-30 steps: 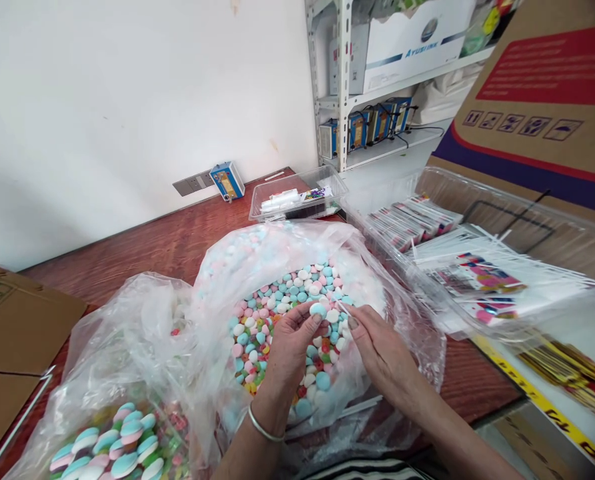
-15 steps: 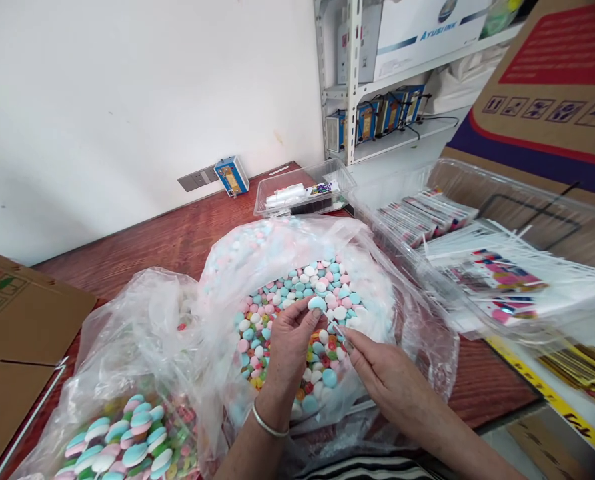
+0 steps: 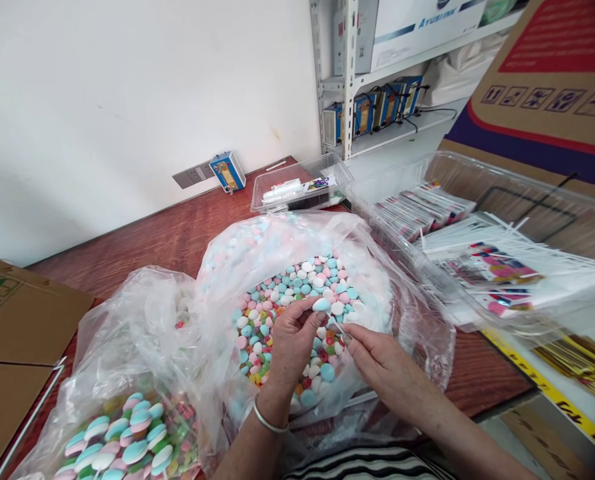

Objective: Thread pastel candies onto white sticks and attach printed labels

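Note:
Over a large open plastic bag (image 3: 257, 240) of loose candies, my left hand (image 3: 293, 340) pinches a round blue-and-white candy (image 3: 321, 305) between thumb and fingertips. A thin white stick (image 3: 338, 327) is held by my right hand (image 3: 382, 363), its tip pointing up and left just below that candy. Whether the tip touches the candy I cannot tell. Pink, blue and white candies (image 3: 297, 290) fill the bag beneath, with small coloured gummy candies (image 3: 257, 370) among them. A second clear bag (image 3: 142, 320), at lower left, holds layered candies (image 3: 135, 450), some on sticks.
A clear bin (image 3: 427, 273) with white sticks (image 3: 482, 233) and printed packets stands at right. Behind is a smaller clear tray (image 3: 302, 180). Cardboard boxes (image 3: 22, 333) flank both sides. A blue device (image 3: 227, 172) rests by the wall, near a metal shelf (image 3: 347, 80).
The candy in my left hand has tilted, now showing more of its white side. My right hand keeps the stick close below it. The whole view has shifted slightly.

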`<action>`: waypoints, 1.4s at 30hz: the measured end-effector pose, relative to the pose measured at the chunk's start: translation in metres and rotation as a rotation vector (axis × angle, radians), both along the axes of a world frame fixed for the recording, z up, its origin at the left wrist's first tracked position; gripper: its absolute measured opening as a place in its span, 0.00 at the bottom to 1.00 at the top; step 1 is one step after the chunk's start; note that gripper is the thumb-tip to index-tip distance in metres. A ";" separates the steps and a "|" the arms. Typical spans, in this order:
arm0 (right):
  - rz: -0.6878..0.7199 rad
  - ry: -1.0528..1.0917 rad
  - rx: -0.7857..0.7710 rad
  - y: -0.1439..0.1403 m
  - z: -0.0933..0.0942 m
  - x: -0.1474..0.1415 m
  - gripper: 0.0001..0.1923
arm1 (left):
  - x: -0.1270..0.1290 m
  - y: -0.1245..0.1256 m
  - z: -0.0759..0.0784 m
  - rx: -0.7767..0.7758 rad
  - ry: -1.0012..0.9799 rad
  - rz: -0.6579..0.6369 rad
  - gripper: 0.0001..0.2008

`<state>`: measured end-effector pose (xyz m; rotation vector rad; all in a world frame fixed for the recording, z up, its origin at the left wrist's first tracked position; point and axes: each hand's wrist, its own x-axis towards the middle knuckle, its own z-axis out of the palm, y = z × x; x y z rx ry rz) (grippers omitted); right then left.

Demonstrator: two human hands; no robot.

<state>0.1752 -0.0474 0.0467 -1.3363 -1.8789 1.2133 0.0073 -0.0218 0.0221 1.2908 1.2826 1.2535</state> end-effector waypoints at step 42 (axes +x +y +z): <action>0.128 -0.246 -0.001 -0.006 -0.029 -0.019 0.14 | -0.106 0.018 -0.012 0.099 1.201 0.089 0.14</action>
